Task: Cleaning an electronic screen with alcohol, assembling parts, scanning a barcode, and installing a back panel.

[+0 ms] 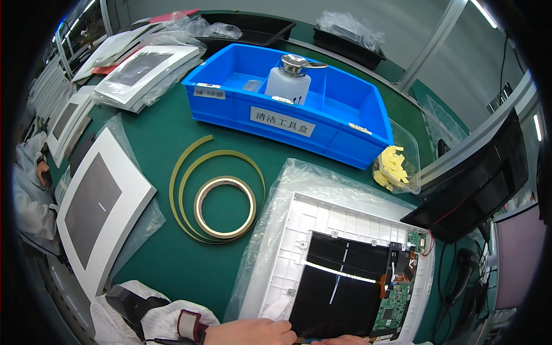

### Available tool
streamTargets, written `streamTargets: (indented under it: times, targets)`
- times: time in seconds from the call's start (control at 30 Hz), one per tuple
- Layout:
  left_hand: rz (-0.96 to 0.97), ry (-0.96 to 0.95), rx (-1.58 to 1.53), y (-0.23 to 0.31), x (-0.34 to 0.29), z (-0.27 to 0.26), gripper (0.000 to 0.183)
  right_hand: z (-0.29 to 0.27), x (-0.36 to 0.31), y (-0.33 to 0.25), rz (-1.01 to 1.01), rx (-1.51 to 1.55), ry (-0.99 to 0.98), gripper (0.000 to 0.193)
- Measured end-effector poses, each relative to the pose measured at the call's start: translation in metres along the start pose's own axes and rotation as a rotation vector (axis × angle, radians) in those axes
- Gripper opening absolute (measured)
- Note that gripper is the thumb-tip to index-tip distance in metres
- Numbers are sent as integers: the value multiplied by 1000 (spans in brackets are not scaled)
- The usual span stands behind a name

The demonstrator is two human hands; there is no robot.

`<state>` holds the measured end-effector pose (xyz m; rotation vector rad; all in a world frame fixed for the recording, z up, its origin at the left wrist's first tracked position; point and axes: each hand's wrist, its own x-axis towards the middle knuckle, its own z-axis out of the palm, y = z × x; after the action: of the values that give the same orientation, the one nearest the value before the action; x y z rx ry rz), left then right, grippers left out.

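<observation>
White cloth covers the sleeve (164, 313) above the left hand (253, 332), which bends with curled fingers at the near left corner of a black panel (345, 276); whether those fingers have closed on anything cannot be told. Beside it, the right hand (344, 341) shows only a sliver at the lower edge, its spread and hold hidden. The panel lies inside a white plastic frame (356, 220), a green circuit board (394, 307) along its right side, with clear wrap (322, 178) around it. Judging by the pose, fingertip work at the panel's near edge is in hand; the next move would call for a light touch, clear of the exposed board. Farther out, a partly unwound tape roll (225, 234) rests near a blue bin (333, 135) holding a metal-topped bottle (287, 86). Far left, a co-worker's hand (43, 172) shows beyond a white-framed panel (95, 210).
</observation>
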<state>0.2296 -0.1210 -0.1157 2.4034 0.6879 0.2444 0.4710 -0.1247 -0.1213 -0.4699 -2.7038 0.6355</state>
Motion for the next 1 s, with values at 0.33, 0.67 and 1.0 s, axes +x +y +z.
streamTargets:
  times: [0.33,0.67,1.0]
  targets:
    - [53,93,-41,-1,-2,-7,10,3,-1,0,-1,-9,2,29]
    - [-33,365,22,-9,4,-5,24,2,-1,1,6,7,24,28]
    - [-57,377,72,-15,15,-9,24,0,-4,5,-13,37,13,27]
